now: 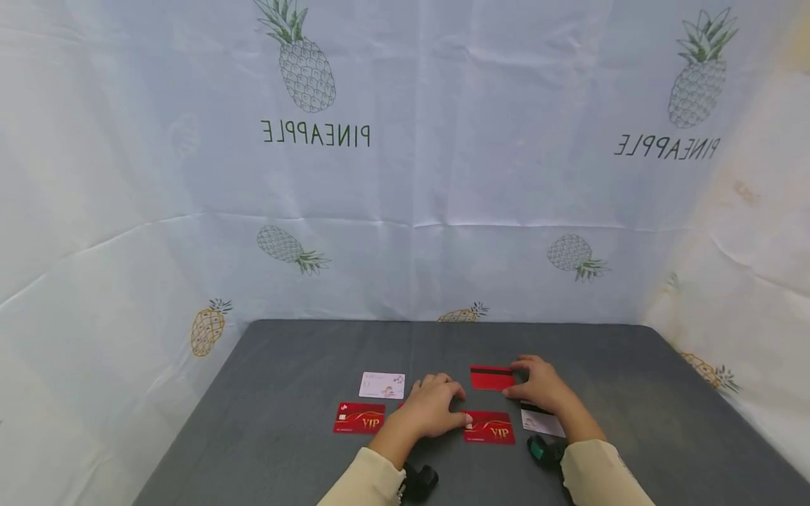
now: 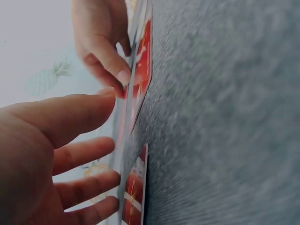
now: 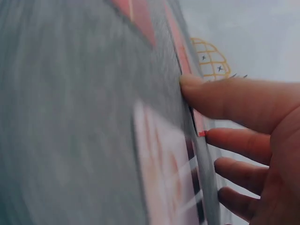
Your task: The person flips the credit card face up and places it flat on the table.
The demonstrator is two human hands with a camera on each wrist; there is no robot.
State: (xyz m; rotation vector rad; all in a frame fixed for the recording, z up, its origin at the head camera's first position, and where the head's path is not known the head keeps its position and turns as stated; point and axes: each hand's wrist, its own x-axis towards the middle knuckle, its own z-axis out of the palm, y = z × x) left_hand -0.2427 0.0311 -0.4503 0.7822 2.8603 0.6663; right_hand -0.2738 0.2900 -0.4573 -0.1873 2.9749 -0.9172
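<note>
My left hand (image 1: 432, 409) hovers low over the table, its thumb at the left edge of a red VIP card (image 1: 490, 428). Its fingers are spread loosely in the left wrist view, holding nothing. Another red card (image 1: 401, 405) is mostly hidden beneath this hand. My right hand (image 1: 543, 385) pinches the right end of a red card with a black stripe (image 1: 489, 378), which lies flat. Its thumb is at the near edge and a finger at the far corner. Partly under the right wrist is a pale card with a dark stripe (image 1: 543, 422).
Left of the hands lie a pale pink card (image 1: 382, 385) and a red VIP card (image 1: 359, 418). All rest on a dark grey table (image 1: 285, 365). A pineapple-print curtain (image 1: 411, 176) stands behind the table and along both sides. Each wrist carries a black camera mount.
</note>
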